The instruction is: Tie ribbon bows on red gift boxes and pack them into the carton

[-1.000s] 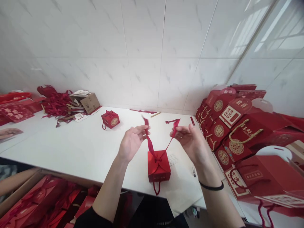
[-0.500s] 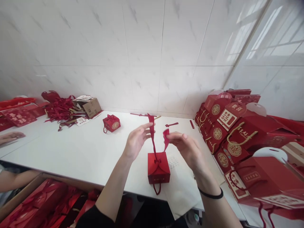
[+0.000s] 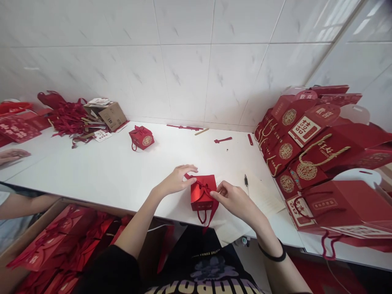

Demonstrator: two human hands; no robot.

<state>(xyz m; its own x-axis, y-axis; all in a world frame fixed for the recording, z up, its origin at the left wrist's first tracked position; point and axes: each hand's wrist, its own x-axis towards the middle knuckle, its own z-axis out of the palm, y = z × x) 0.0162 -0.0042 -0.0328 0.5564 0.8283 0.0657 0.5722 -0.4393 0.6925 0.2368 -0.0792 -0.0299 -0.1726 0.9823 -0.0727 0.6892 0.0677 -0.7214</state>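
A small red gift box (image 3: 200, 199) stands near the table's front edge, with a cord loop hanging from its front. A dark red ribbon (image 3: 211, 216) crosses the lid, and one tail drops over the front right side. At the lid's left my left hand (image 3: 176, 179) pinches one end of the ribbon between thumb and fingers. My right hand (image 3: 231, 198) is closed on the ribbon at the lid's right side, fingertips close to the knot.
Stacked red gift boxes (image 3: 306, 155) crowd the right side. Another ribboned box (image 3: 141, 137) sits further back. Ribbon bundles (image 3: 72, 118) lie left by a cardboard box (image 3: 112, 116). A pen (image 3: 246, 180) rests on paper. A co-worker's hand (image 3: 14, 155) is at far left; a filled carton (image 3: 61, 237) stands below.
Both hands have come down from above the box to its lid. The ribbon, held up before, now lies across the lid with a tail hanging in front. The view has tilted down.
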